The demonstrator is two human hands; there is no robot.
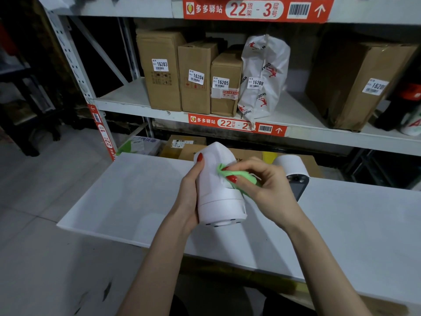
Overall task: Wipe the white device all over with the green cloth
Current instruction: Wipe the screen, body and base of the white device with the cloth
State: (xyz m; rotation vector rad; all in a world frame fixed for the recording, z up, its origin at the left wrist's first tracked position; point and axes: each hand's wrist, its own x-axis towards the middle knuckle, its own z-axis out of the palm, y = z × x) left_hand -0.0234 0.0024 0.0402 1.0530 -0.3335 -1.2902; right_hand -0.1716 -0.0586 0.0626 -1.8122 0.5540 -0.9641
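Shelf labels [257, 9] read 22-3, 22-2; bag [264, 76] print maybe "QIAODAN".

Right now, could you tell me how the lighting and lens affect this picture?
Head view: the white device and white tabletop look bright and nearly washed out; the left background is dim; wide-angle distortion bends the shelf edges; the green cloth looks slightly soft.

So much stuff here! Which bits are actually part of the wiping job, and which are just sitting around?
Part of the job:
- white device, held by the left hand
- green cloth, pinched in the right hand against the device

Just lying about:
- second white device on the white table
- labelled cardboard boxes on the shelf
- white printed bag
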